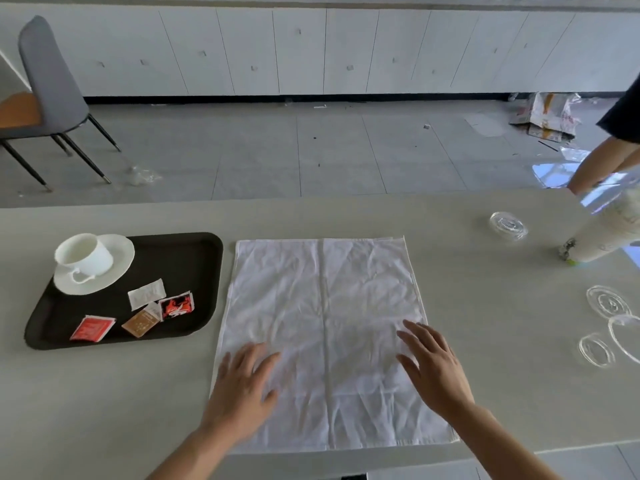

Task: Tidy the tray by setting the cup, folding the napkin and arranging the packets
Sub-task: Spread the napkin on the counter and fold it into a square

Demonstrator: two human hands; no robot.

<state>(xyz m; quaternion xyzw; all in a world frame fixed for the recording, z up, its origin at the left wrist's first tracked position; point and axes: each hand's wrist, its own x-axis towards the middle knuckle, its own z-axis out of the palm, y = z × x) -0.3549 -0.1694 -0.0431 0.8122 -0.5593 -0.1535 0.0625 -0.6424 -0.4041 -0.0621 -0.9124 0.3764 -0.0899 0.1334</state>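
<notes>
Head view: a pale table (pixel 485 306) fills the lower half, and on it, spread flat and unfolded, lies a white napkin (pixel 322 306), creased down the middle. Left of the napkin, just beside its edge, sits a dark tray (pixel 194 306). At the tray's far left corner a white saucer (pixel 114 268) carries a white cup (pixel 83 254), standing upright. Nearer on the tray lie the packets: a white packet (pixel 146 294), a black-and-red packet (pixel 177 305), a brown packet (pixel 140 323) and a red packet (pixel 92 328). Both forearms reach in from the bottom edge onto the napkin's near half. The left hand (pixel 239 389) lies palm down near the napkin's left edge, fingers spread and loosely extended, grasping nothing. The right hand (pixel 433 365) is palm down near the napkin's right edge, fingers splayed, holding nothing. Whether the palms press the cloth or hover just over it cannot be told.
</notes>
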